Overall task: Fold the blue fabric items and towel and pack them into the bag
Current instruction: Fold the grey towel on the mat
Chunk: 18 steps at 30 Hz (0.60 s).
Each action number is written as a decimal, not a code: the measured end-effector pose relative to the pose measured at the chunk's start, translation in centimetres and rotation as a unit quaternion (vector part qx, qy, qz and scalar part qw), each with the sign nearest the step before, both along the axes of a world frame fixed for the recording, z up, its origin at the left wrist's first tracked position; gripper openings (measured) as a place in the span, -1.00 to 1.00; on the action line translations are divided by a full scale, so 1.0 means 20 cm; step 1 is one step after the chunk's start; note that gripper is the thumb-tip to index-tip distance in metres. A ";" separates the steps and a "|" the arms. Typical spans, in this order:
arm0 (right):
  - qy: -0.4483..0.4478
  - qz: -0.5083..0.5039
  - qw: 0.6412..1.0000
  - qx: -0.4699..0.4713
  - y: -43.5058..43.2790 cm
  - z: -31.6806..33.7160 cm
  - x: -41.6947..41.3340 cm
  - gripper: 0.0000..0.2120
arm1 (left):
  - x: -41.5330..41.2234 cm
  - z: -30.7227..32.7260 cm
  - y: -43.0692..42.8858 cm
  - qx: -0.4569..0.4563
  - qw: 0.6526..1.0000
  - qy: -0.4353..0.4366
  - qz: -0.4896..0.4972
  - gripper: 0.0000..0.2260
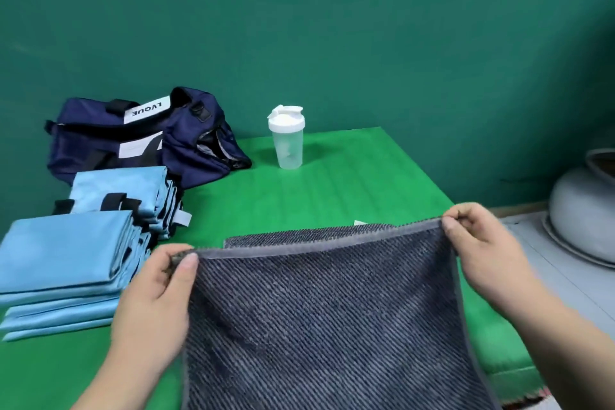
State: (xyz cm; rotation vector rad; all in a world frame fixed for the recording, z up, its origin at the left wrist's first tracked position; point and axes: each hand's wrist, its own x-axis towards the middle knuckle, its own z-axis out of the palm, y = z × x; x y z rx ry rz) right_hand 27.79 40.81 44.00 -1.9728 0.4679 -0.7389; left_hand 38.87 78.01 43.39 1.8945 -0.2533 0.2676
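Two hands are on the dark striped towel [319, 309], one at each end of its grey hem. The left hand [159, 289] pinches the left corner between thumb and curled fingers, and the right hand [479, 253] pinches the right corner the same way. The hem is stretched taut between them and raised off the green table [349, 183].

From where I stand, the towel fold looks to be the step in hand. The folded blue fabric items [63, 253] sit in two stacks at the left, just beside the left hand. The navy duffel bag [139, 140] lies behind them with its mouth gaping, and nothing looks packed yet.

The held hem runs left to right, a little higher at the right. The cloth drops from it towards the person and out of sight at the bottom. Another part of the towel lies flat on the table just beyond the hem. So I would judge its long axis to run away from the person, though the near end is hidden.

The next move probably calls for carrying both corners forward together and laying the hem square on that far edge, keeping the tension even so the sides match. A clear shaker bottle [287, 140] stands well apart near the back.
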 end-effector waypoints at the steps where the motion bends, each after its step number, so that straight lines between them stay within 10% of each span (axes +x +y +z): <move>1: -0.018 -0.001 1.000 0.020 0.00 0.04 0.01 -0.87 | 0.00 0.05 0.00 -0.016 1.000 -0.013 0.001 -0.92; 18: 0.222 -0.083 0.946 -0.222 -0.17 -0.39 0.62 -0.93 | 0.66 -0.34 -0.23 0.356 0.934 0.009 0.005 -0.77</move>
